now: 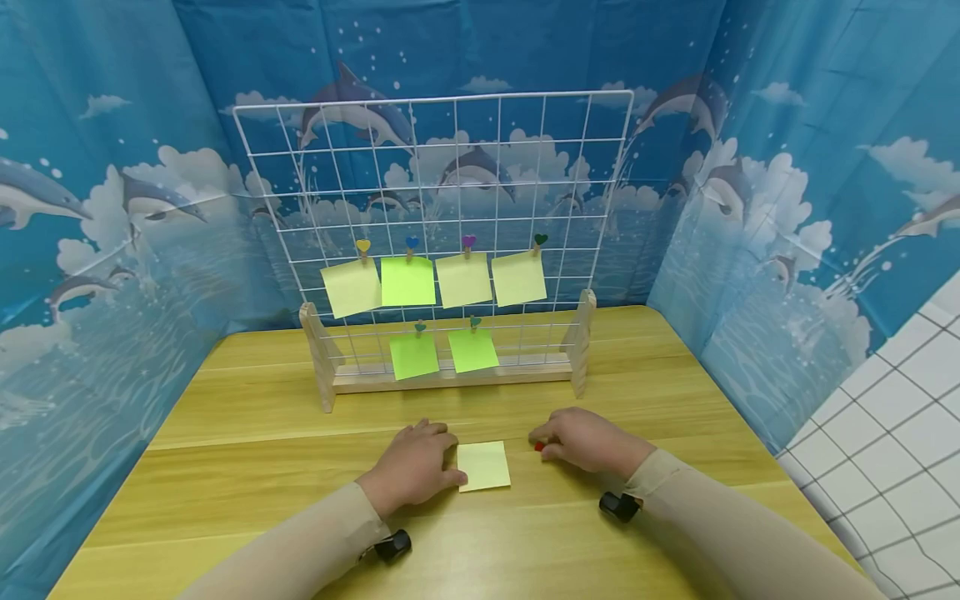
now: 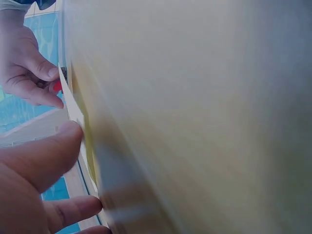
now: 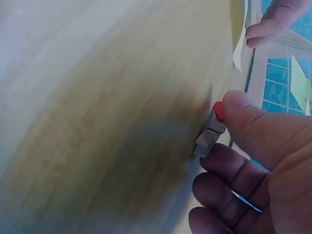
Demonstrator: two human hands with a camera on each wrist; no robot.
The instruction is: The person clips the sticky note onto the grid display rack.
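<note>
A pale yellow sticky note (image 1: 486, 467) lies on the wooden table in front of the rack. My left hand (image 1: 416, 467) rests at the note's left side, thumb tip right at its edge and the other fingers extended loosely. To the right of the note, my right hand (image 1: 588, 440) pinches a small wooden clothespin (image 3: 210, 132) between thumb and forefinger, low over the tabletop. The thumb lies against the clothespin's red end, which peeks out below the fingers in the head view. The right hand's other fingers are curled.
A white wire grid rack (image 1: 498, 182) on wooden feet stands at the back of the table (image 1: 247, 467). Several yellow and green notes hang on it from clothespins with coloured hearts, such as a yellow note (image 1: 519, 279) and a green note (image 1: 474, 350). Dolphin-print curtains (image 1: 97, 208) surround the table.
</note>
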